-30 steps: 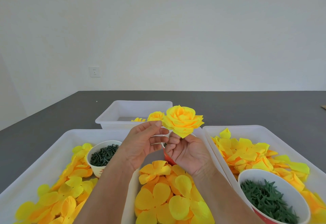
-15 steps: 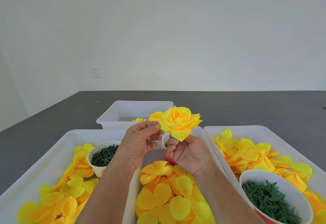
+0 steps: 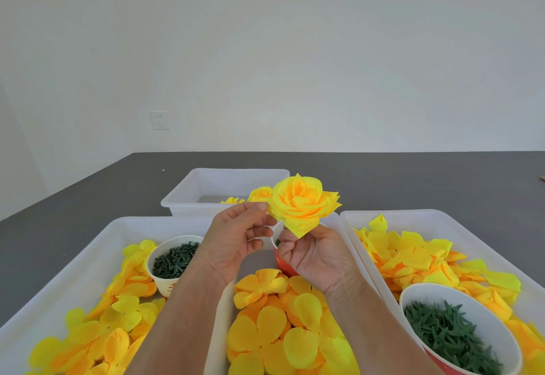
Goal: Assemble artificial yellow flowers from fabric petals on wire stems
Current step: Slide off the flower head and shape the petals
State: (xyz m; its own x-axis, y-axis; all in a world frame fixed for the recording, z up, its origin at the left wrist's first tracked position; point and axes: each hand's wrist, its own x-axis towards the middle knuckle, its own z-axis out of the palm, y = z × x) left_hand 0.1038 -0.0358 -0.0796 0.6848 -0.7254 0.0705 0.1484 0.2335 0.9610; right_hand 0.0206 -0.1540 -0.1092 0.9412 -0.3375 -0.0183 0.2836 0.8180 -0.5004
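Little has moved since a second ago: the yellow flower (image 3: 303, 205) has tilted slightly toward the left hand (image 3: 236, 242), and both hands stay raised in nearly the same place above the trays.

The right hand (image 3: 315, 256) grips the flower from underneath, fingers curled round whatever runs below the bloom; the stem itself is hidden behind them, so I cannot tell how long it is. The left hand pinches the outer petal edge on the flower's left side between thumb and forefinger. The two hands are close together, both closed on the same flower.

The bloom looks complete, with several layers of petals wrapped round an orange centre, so my judgement is that this flower is at the final shaping stage, with the outer petals being adjusted. What seems left for it is to be set down, probably in the far tray (image 3: 206, 188), where a few finished yellow blooms (image 3: 261, 193) already lie.

Much of the task remains. Loose fabric petals (image 3: 280, 327) fill the near middle tray, more petals lie in the left tray (image 3: 73, 265) and the right tray (image 3: 486, 218), and two paper cups, the left cup (image 3: 174, 259) and the right cup (image 3: 454, 333), hold dark green pieces. A red cup (image 3: 280, 256) stands partly hidden behind the hands.
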